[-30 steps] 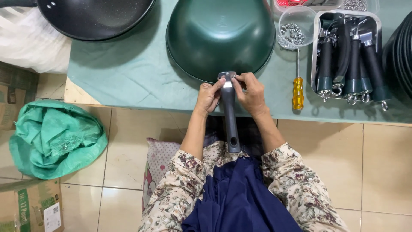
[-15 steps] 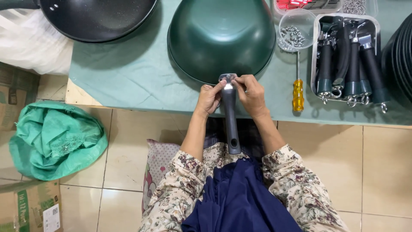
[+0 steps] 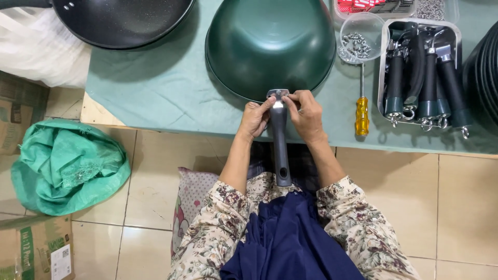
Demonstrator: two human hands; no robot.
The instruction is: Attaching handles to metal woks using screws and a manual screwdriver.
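Observation:
A dark green wok (image 3: 270, 44) lies upside down on the green cloth of the table (image 3: 155, 88). A dark grey handle (image 3: 280, 142) sticks out from its near rim toward me, its metal bracket end against the wok. My left hand (image 3: 254, 118) pinches the left side of the bracket end. On the right side, my right hand (image 3: 307, 115) holds it with fingertips on the top of the bracket. Whether a screw sits between my fingers is too small to tell.
A yellow-handled screwdriver (image 3: 361, 106) lies to the right of my hands. Behind it stand a clear bowl of screws (image 3: 358, 40) and a metal tray of spare handles (image 3: 423, 78). A black pan (image 3: 122, 18) is at the back left; a green sack (image 3: 65, 166) lies on the floor.
My hands stay on the bracket end of the handle; only my fingertips have shifted slightly. The wok and handle have not moved.

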